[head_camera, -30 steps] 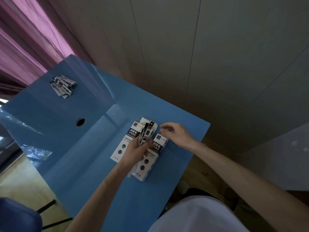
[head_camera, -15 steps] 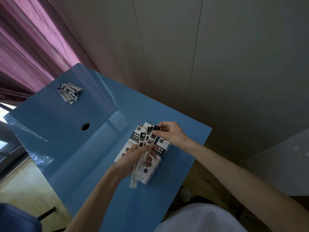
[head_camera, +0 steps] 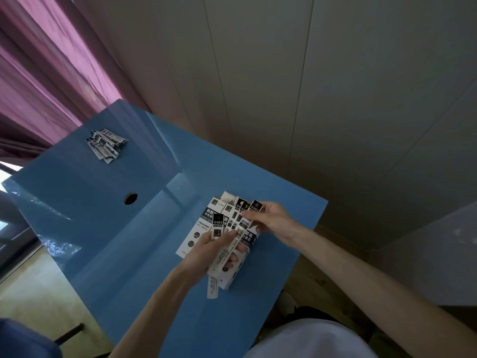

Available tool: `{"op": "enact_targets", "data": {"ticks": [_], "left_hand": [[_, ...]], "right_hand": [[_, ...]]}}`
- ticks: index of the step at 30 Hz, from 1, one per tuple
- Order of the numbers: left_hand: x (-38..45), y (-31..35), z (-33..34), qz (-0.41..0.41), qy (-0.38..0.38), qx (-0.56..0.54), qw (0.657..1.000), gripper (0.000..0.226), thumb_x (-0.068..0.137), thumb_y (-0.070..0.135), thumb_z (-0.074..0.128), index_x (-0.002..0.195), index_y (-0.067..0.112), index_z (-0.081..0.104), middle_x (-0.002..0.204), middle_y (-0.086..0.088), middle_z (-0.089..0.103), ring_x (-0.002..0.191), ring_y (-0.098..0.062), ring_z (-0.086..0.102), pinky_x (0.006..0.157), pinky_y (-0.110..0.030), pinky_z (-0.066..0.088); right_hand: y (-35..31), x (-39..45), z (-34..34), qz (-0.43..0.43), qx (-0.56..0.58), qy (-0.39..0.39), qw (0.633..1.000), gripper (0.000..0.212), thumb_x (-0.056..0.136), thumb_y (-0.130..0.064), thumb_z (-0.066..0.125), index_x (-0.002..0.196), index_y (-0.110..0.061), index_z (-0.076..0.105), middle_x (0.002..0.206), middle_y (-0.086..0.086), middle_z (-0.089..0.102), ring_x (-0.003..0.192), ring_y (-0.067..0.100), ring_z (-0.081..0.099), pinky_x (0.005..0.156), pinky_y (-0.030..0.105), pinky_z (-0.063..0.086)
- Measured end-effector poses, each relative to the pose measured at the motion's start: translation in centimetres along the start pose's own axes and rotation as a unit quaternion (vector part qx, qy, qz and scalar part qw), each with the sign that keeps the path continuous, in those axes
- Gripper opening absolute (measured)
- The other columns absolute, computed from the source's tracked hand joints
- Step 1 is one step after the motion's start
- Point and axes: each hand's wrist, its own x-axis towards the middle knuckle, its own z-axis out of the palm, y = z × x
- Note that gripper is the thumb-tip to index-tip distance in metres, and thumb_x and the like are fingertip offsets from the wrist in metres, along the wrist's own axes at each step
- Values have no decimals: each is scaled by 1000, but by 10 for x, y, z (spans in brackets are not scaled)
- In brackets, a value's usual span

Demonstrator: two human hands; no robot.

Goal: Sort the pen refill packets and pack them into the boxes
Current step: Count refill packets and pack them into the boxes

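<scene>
My left hand [head_camera: 206,250] grips a fanned bundle of black-and-white pen refill packets [head_camera: 227,244] above the near right part of the blue table [head_camera: 108,228]. My right hand [head_camera: 273,222] pinches the top of one packet [head_camera: 254,206] at the right of the fan. Two white boxes with dark labels lie side by side under the hands, one [head_camera: 200,228] on the left with its end flap open, the other [head_camera: 238,267] mostly hidden by the bundle. A loose pile of several more packets [head_camera: 105,146] lies at the table's far left corner.
A round cable hole [head_camera: 130,198] is in the table's middle. A pink curtain [head_camera: 46,73] hangs at the left and a beige panel wall [head_camera: 309,86] runs behind the table. A dark blue chair [head_camera: 23,339] is at the lower left.
My right hand moved from the right box's top edge to the fanned bundle and now pinches one packet's top. My left hand has spread the packets wider and raised them a little.
</scene>
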Motion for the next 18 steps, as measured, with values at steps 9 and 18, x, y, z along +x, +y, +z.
{"op": "enact_targets", "data": {"ticks": [9, 18], "left_hand": [[6, 3, -6, -4, 14, 44, 999, 46, 101, 40, 57, 115, -2, 70, 103, -19, 77, 84, -29, 76, 75, -34, 62], [37, 24, -34, 72, 213, 149, 963, 25, 105, 25, 54, 98, 10, 73, 94, -7, 79, 65, -17, 68, 54, -28, 48]], "right_hand": [[-2, 5, -1, -21, -58, -4, 998, 25, 92, -24, 75, 99, 0, 74, 92, 10, 79, 76, 16, 72, 55, 24, 53], [-29, 43, -42, -46, 68, 169, 982, 16, 93, -17, 75, 96, -2, 73, 93, 15, 79, 72, 21, 76, 57, 23, 60]]}}
